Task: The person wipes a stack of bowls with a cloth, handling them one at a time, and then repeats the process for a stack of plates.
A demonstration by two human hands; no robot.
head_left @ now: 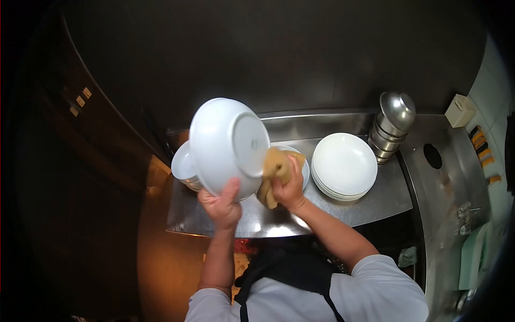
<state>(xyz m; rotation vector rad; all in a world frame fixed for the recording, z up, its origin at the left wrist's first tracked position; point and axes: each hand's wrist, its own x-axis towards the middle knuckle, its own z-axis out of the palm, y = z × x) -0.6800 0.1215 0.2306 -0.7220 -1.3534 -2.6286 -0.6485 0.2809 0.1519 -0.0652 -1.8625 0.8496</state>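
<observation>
The large white bowl tilts above the steel counter, base exposed. The left hand clasps its rim; the right hand holds a bunched tan cloth at the base's edge. I'd circle evenly, rim firm, clear of the counter's plate stack.

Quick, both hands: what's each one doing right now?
Left hand: closed on the rim of the big white bowl.
Right hand: holding a tan cloth against the bowl's underside.
</observation>
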